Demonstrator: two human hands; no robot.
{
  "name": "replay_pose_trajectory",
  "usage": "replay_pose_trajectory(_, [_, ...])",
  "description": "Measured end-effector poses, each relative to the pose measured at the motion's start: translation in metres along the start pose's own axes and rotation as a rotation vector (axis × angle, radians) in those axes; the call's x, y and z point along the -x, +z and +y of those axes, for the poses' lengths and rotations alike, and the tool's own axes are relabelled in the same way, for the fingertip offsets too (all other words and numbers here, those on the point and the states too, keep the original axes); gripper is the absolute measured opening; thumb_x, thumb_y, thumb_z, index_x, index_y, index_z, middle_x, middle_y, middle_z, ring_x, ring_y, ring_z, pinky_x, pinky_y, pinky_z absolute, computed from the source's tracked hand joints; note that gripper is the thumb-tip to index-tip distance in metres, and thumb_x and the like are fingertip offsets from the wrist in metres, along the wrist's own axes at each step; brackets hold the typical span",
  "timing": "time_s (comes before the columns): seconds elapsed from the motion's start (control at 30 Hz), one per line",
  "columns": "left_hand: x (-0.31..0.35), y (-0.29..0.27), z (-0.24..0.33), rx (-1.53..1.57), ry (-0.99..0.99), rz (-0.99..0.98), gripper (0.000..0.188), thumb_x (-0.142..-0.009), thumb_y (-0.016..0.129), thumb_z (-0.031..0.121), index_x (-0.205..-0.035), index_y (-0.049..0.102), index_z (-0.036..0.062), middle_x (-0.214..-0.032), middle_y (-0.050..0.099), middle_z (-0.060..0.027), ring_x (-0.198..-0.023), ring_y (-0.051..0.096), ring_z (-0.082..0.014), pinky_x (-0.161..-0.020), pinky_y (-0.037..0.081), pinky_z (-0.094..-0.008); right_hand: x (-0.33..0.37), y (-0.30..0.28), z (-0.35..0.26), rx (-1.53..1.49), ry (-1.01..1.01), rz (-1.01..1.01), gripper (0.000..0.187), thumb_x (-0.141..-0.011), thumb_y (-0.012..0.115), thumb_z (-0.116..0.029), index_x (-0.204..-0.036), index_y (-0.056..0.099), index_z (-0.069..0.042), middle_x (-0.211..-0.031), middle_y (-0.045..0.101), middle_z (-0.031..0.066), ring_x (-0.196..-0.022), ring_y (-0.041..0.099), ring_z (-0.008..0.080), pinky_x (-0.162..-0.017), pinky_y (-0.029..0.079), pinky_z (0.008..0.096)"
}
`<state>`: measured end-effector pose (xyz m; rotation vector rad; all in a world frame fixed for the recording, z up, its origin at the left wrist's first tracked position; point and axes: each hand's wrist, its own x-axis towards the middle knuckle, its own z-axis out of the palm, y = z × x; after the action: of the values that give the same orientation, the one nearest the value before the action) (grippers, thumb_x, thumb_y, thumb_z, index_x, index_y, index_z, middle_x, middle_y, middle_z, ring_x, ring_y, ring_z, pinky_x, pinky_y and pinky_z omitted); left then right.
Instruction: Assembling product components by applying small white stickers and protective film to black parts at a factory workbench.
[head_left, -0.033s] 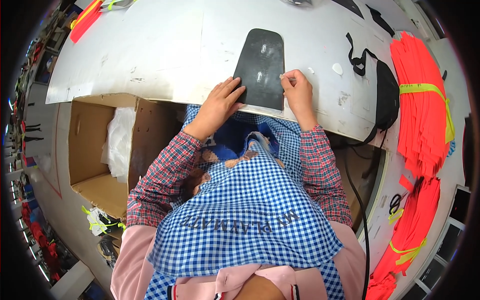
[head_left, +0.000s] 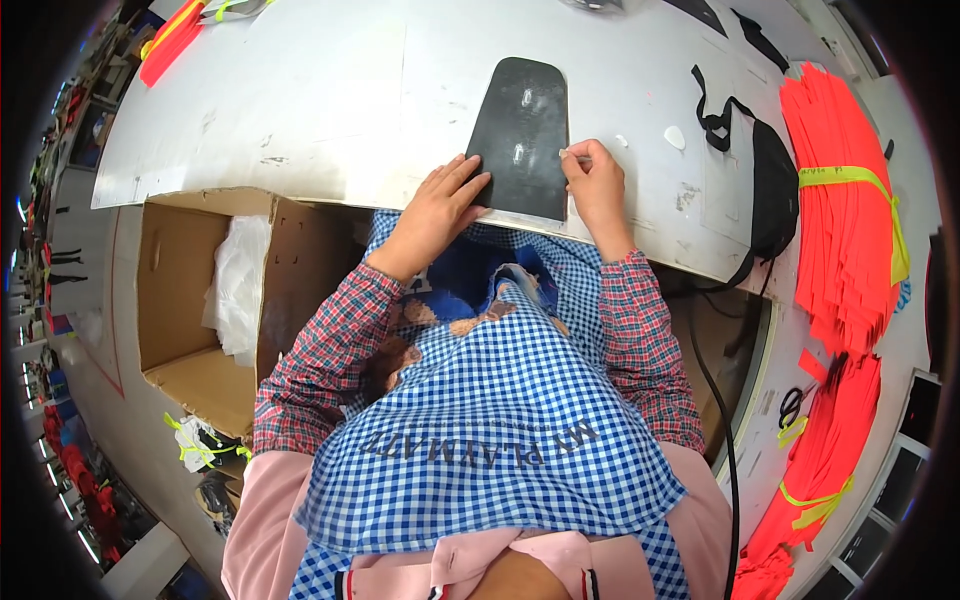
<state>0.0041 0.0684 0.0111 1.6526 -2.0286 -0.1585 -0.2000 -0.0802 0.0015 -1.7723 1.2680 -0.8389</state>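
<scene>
A flat black sheet [head_left: 525, 135], tapered and rounded at its far end, lies on the grey table [head_left: 300, 100] right in front of me. My left hand [head_left: 440, 205] rests flat, its fingertips pressing on the sheet's near left corner. At the sheet's right edge, my right hand [head_left: 595, 180] has its fingers pinched around a small thin silvery tool [head_left: 572, 155]. What kind of tool it is I cannot tell. Two small pale marks show on the sheet's middle.
An open cardboard box [head_left: 190, 300] with a white plastic bag [head_left: 240, 285] stands below the table on my left. A black strapped bag [head_left: 770, 190], bundles of orange-red strips [head_left: 850, 230] tied with yellow bands, and scissors [head_left: 790, 405] lie to the right.
</scene>
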Motion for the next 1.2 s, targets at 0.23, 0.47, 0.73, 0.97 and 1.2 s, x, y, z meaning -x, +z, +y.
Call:
replay_pose_trajectory(0.23, [0.001,0.002,0.002,0.054,-0.043,0.008,0.047,-0.089,0.066,0.018,-0.131,0.054,0.0021,-0.145,0.044,-0.0204,-0.136,0.04,-0.0372,-0.113,0.033,-0.0464,0.001,0.001,-0.001,-0.014,0.011,0.013,0.012,-0.088,0.065,-0.012,-0.089,0.063,0.0,-0.079,0.068,0.0123,-0.07,0.067,0.0223,-0.065,0.053,0.034])
replay_pose_trajectory(0.47, [0.0,0.003,0.002,0.06,-0.043,0.001,0.049,-0.089,0.067,0.02,-0.132,0.054,0.0011,-0.144,0.043,-0.0219,-0.136,0.039,-0.0379,-0.113,0.033,-0.0467,0.002,-0.001,0.0,-0.046,-0.004,0.019,0.012,-0.088,0.065,-0.012,-0.088,0.062,0.0,-0.074,0.067,0.0112,-0.062,0.065,0.0197,-0.06,0.052,0.032])
replay_pose_trajectory(0.73, [-0.022,0.004,-0.001,0.106,-0.085,0.093,0.047,-0.091,0.065,0.023,-0.131,0.054,0.0,-0.142,0.046,-0.023,-0.131,0.044,-0.039,-0.109,0.036,-0.0455,0.001,0.001,0.003,-0.043,-0.016,0.029,0.012,-0.088,0.064,-0.012,-0.089,0.062,0.0,-0.08,0.068,0.0126,-0.068,0.066,0.0218,-0.063,0.052,0.0336])
replay_pose_trajectory(0.97, [-0.039,0.016,-0.01,0.04,-0.057,0.06,0.044,-0.096,0.059,0.024,-0.132,0.052,0.0015,-0.142,0.046,-0.0223,-0.134,0.04,-0.0391,-0.108,0.034,-0.05,0.001,0.005,0.001,-0.041,-0.017,0.034,0.012,-0.088,0.065,-0.013,-0.091,0.063,-0.001,-0.084,0.068,0.0127,-0.073,0.067,0.0231,-0.068,0.053,0.0342])
replay_pose_trajectory(1.2, [-0.038,0.024,-0.007,-0.02,-0.066,0.059,0.042,-0.095,0.06,0.024,-0.132,0.053,0.0036,-0.143,0.044,-0.0219,-0.137,0.038,-0.039,-0.109,0.033,-0.0516,0.0,0.004,0.002,-0.049,-0.005,0.052,0.013,-0.087,0.066,-0.013,-0.09,0.063,-0.001,-0.082,0.068,0.0125,-0.072,0.066,0.0228,-0.067,0.052,0.0345])
